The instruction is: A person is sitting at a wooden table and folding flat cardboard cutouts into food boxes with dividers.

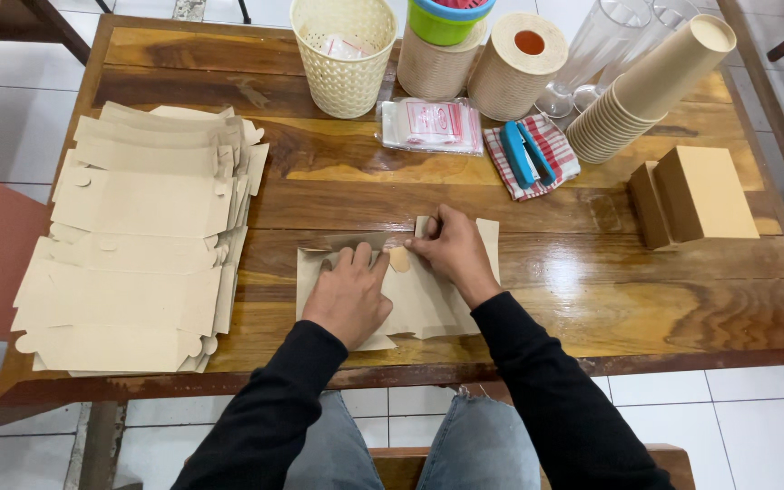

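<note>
Now both hands (pixel 401 272) on flat carton (pixel 428 304).

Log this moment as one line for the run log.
left hand: pressing flat cardboard blank | right hand: folding its top flap | left of it: stack of blanks | right: folded boxes | surface: wooden table

A wooden table (pixel 338 195) carries flat cardboard blanks (pixel 138 245), a woven basket (pixel 345 56), paper cups (pixel 646 95) and 2 folded boxes (pixel 693 195).
</note>
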